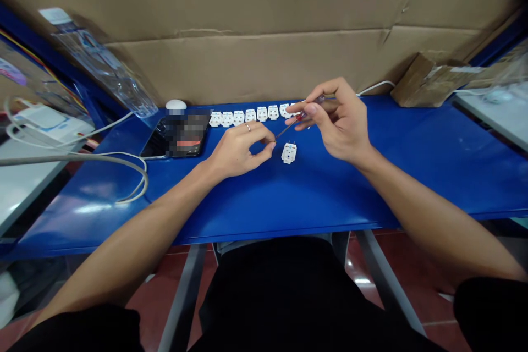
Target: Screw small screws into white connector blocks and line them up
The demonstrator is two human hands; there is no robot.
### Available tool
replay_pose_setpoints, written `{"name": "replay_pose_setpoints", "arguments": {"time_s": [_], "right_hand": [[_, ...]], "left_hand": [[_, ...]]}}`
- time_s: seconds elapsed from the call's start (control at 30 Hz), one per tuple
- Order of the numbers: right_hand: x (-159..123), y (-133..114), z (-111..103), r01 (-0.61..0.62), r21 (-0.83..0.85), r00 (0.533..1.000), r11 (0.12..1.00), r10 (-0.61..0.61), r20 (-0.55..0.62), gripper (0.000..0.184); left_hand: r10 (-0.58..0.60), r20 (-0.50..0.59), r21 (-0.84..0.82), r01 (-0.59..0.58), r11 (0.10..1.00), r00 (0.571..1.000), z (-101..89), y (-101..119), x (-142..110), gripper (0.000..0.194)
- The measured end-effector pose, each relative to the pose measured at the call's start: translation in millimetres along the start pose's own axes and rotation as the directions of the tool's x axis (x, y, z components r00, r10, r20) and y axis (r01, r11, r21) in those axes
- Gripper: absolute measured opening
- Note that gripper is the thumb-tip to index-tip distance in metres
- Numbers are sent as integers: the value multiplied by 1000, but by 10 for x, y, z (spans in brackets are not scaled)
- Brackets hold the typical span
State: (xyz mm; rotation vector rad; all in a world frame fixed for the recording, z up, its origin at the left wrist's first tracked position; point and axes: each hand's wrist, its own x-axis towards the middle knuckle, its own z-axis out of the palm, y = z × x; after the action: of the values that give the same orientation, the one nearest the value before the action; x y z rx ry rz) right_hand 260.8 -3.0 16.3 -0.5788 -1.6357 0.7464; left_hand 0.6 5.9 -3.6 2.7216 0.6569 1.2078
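My right hand [336, 121] pinches a small red-handled screwdriver [300, 117] between thumb and fingers, its thin shaft slanting down-left. My left hand [239, 149] curls beside the shaft's tip, with thumb and forefinger closed against it. Whether those fingers hold anything small is too hard to tell. Just below the tip, a white electrical socket module [289, 152] stands alone on the blue table [313, 198], its metal pins pointing away from me. Several matching white modules [250, 115] line up farther back, and my right hand partly hides the row's right end.
A phone [177, 137] with a blurred screen lies left of the row, with a white mouse [176, 104] behind it. A grey cable [124, 158] loops over the table's left side. A cardboard sheet [256, 27] forms the back wall, and a cardboard box [429, 82] sits at back right.
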Motion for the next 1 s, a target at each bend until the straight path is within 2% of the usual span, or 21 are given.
{"name": "replay_pose_setpoints", "arguments": {"time_s": [0.23,0.43,0.8,1.0], "right_hand": [[24,-60,6,-19,100,999,995,24,-44,41],[26,-46,9,-21,127,999,992,24,-23,40],[33,-84,3,-17,118,999,993,23,-47,40],[45,-60,-14,-7,99,998,995,12,-59,47]], "left_hand": [[7,8,3,-7,1000,1000,-18,-13,8,12],[32,-7,-9,-32,999,999,-6,-15,10,13],[-2,-12,-58,1,998,1000,-10,19,13,14],[11,-35,-61,-13,998,999,-6,22,14,13]]}}
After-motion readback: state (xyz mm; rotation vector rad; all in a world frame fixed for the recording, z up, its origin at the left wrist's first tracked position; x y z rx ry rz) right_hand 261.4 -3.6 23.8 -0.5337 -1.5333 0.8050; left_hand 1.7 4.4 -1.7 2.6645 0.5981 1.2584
